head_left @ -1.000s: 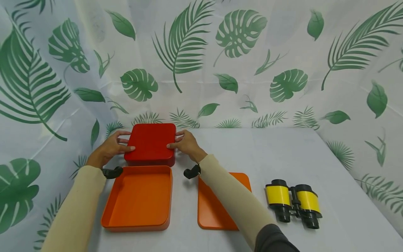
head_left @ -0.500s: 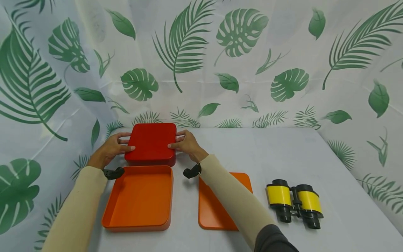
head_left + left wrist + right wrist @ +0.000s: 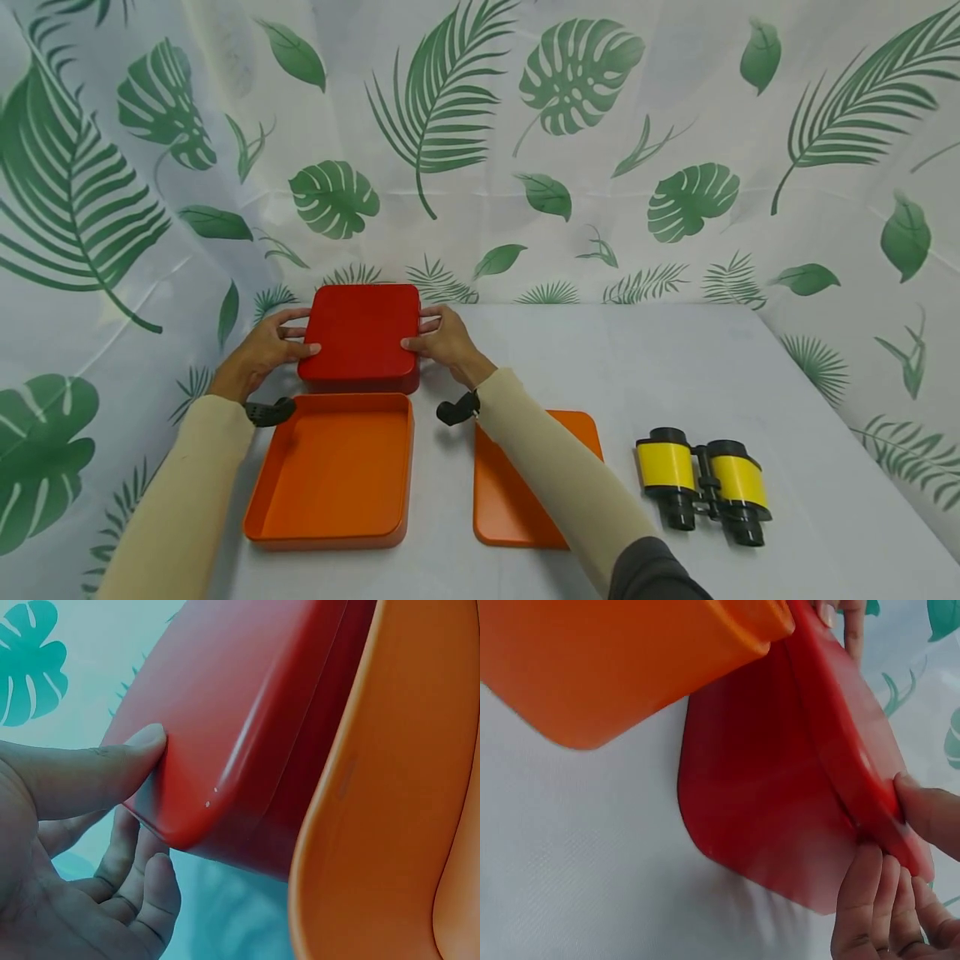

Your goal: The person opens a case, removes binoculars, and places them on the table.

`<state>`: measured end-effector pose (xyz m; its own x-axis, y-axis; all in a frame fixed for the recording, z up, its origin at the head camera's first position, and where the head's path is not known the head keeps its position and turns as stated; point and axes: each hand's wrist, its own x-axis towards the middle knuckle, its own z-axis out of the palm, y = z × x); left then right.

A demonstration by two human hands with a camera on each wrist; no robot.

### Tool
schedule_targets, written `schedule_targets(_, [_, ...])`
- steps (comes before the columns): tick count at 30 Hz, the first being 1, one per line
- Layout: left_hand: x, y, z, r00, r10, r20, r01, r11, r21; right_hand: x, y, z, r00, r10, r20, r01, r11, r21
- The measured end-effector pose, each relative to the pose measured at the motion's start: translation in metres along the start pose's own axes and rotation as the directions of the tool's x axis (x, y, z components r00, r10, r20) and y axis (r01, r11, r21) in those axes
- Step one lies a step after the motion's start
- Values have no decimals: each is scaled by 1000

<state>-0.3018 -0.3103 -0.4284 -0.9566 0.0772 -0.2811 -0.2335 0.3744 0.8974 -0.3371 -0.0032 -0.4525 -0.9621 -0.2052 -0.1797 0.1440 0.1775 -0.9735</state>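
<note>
Toward the back left stands a red box [image 3: 742,772] with a red lid [image 3: 363,333] on it. My left hand [image 3: 262,350] grips the lid's left side, thumb on the top near the front corner. On the opposite side my right hand [image 3: 450,346] pinches the lid's edge; the right wrist view has its thumb on top and fingers under the rim. A thin seam runs between lid and box in both wrist views. The inside of the red box is hidden. Directly in front of it sits an open orange box [image 3: 337,475].
An orange lid [image 3: 510,492] lies flat on the white table [image 3: 637,358], partly covered by my right forearm. Farther right are yellow and black binoculars [image 3: 738,483]. A leaf-patterned cloth [image 3: 465,150] hangs behind the table and along its sides.
The far edge of the red lid has risen slightly, and its top tilts a little toward me. Both hands keep their grip on its sides.
</note>
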Motion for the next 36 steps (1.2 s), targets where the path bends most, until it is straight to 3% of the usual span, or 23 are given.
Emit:
schedule_targets(7, [0, -1, -2, 1000, 3, 4, -3, 999, 38, -5, -3, 2, 1000, 2, -29, -4, 999, -41])
schedule_targets(27, [-18, -1, -2, 995, 93, -23, -92, 995, 48, -20, -19, -1, 999, -37, -38, 38, 999, 10])
schedule_targets(36, [-38, 15, 11, 982, 170, -79, -156, 975, 156, -33, -22, -15, 997, -64, -30, 65, 998, 17])
